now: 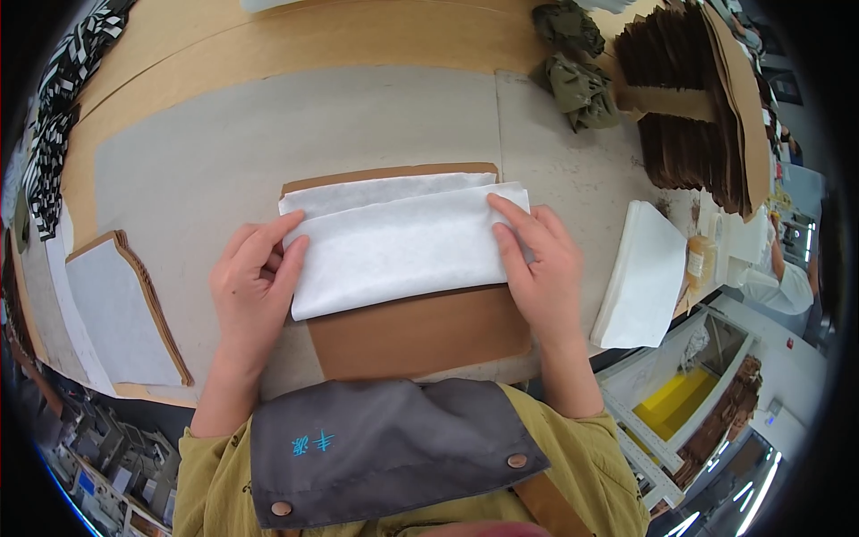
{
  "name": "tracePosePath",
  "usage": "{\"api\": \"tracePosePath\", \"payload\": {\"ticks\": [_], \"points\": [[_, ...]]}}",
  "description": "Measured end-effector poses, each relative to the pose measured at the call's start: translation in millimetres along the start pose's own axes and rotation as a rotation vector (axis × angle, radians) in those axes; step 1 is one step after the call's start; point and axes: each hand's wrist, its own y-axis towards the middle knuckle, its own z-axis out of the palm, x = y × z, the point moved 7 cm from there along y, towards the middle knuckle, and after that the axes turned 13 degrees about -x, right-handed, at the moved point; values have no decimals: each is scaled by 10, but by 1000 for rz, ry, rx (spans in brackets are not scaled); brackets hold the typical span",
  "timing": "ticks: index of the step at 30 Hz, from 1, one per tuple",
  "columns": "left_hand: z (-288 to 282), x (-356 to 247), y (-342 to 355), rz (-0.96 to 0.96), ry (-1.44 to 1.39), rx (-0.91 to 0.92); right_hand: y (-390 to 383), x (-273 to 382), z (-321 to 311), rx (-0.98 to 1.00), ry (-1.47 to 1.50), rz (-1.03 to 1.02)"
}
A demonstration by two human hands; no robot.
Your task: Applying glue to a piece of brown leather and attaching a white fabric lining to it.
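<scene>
A folded white sheet [407,251], thin like paper or soft cloth, is stretched between my two hands. Under it lies a flat brown piece [420,336], like leather or card, showing along the near side and as a thin strip at the far edge. My left hand [259,264] pinches the sheet's left edge between thumb and forefinger. At the right edge, my right hand [541,255] grips it the same way near the far corner. A second white layer shows behind the sheet's far edge.
On the grey-topped table [268,116], a stack of white-faced brown pieces [125,309] lies left. A white stack [640,273] lies right, beside a jar of amber stuff [701,259]. Tied brown sheets [680,98] and crumpled olive bundles [577,85] are far right; striped material [58,143] is far left.
</scene>
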Motion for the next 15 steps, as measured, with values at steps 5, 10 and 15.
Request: {"api": "tracePosePath", "payload": {"ticks": [5,10,15], "points": [[-6,-21,8,5,27,14,-11,-5,1,16,1,6],[-10,-14,14,-1,25,13,-7,-6,20,31,5,19],[-45,11,13,15,26,-16,-6,-20,70,47,8,7]]}}
